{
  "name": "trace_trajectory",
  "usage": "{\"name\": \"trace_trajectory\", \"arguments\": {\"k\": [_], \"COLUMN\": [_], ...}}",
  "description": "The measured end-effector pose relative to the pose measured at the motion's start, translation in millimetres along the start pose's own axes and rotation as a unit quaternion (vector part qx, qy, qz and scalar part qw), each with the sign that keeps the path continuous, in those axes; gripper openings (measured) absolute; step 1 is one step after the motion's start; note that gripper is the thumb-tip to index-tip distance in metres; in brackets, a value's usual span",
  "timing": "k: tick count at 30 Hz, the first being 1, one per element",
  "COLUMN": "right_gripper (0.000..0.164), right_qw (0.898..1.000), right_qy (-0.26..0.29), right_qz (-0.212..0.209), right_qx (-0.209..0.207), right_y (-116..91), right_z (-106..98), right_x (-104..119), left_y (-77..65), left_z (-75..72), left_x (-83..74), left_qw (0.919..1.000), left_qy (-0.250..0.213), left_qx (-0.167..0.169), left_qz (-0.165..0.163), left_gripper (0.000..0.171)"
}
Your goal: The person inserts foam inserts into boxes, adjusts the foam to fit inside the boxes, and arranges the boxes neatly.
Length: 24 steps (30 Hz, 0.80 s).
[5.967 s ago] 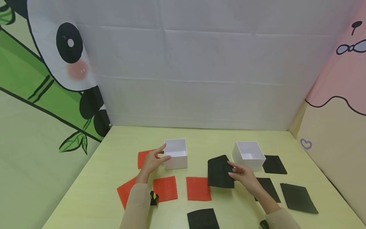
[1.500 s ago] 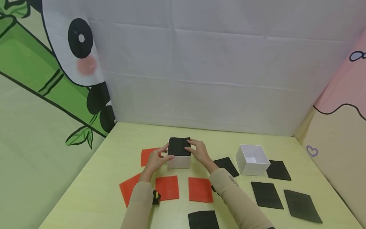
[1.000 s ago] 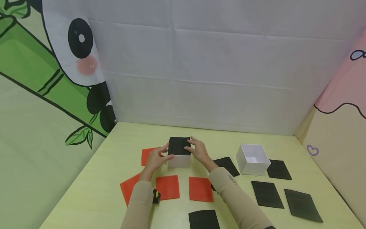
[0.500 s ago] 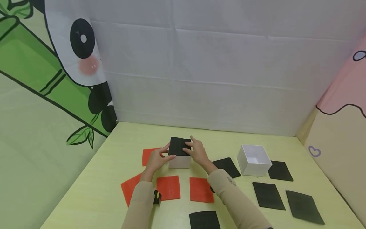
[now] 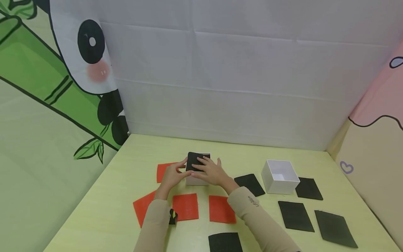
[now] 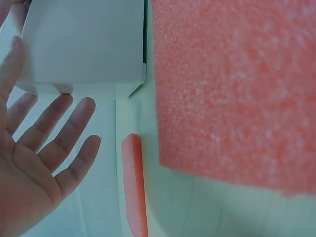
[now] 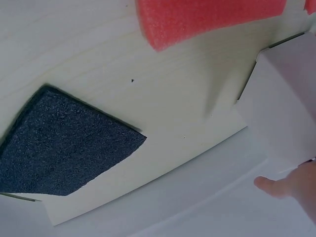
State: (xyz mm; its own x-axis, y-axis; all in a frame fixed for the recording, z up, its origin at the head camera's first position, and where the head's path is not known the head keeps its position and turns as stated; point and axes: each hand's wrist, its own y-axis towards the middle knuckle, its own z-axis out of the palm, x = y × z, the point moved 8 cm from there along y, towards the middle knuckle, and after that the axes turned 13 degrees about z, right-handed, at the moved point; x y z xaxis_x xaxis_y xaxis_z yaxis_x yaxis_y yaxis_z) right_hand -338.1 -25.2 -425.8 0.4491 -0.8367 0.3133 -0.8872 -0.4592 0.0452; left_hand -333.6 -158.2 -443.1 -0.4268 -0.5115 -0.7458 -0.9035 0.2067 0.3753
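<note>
A white square box (image 5: pixel 195 181) stands left of centre on the table, with a black foam sheet (image 5: pixel 192 161) lying in its opening. The box's white rim shows behind the sheet at the back right. My left hand (image 5: pixel 171 177) holds the box by its left front corner, thumb at the front rim. In the left wrist view, the fingertips (image 6: pixel 86 106) meet the box wall (image 6: pixel 86 42). My right hand (image 5: pixel 214 173) lies over the sheet with fingers spread and straight, pressing on it. Its thumb (image 7: pixel 276 187) sticks out beside the box in the right wrist view.
A second white box (image 5: pixel 280 176), with its top open, stands to the right. Red foam sheets (image 5: pixel 185 207) lie around the left box. Several black foam sheets (image 5: pixel 296 216) lie on the right, and another (image 5: pixel 225 242) near the front. A pale cloth wall (image 5: pixel 220 87) rises behind the table.
My right hand has carried a black sheet from the right onto the left box. It has since slid from the sheet's right edge across its top, and the sheet's back right sits lower.
</note>
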Motion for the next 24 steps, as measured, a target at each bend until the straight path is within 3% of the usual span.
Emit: {"name": "trace_trajectory", "arguments": {"k": [7,15,24], "right_gripper": [0.053,0.048,0.054], "right_qw": [0.999,0.995,0.994], "right_qy": [-0.035,-0.046,-0.084], "right_qz": [0.014,0.000,0.012], "right_qx": [0.010,-0.088,-0.071], "right_y": [1,-2,-1], "right_z": [4,-15,-9], "right_x": [-2,-2,-4], "left_y": [-0.2,-0.4,-1.2], "left_z": [0.7,0.4,0.1], "left_x": [-0.8,0.1,-0.5], "left_qw": [1.0000,0.9998,0.9998], "left_qy": [0.002,-0.004,-0.001], "left_qx": [0.001,-0.003,-0.004], "left_qz": [-0.003,-0.018,-0.017], "left_gripper": [0.062,0.068,0.066]}}
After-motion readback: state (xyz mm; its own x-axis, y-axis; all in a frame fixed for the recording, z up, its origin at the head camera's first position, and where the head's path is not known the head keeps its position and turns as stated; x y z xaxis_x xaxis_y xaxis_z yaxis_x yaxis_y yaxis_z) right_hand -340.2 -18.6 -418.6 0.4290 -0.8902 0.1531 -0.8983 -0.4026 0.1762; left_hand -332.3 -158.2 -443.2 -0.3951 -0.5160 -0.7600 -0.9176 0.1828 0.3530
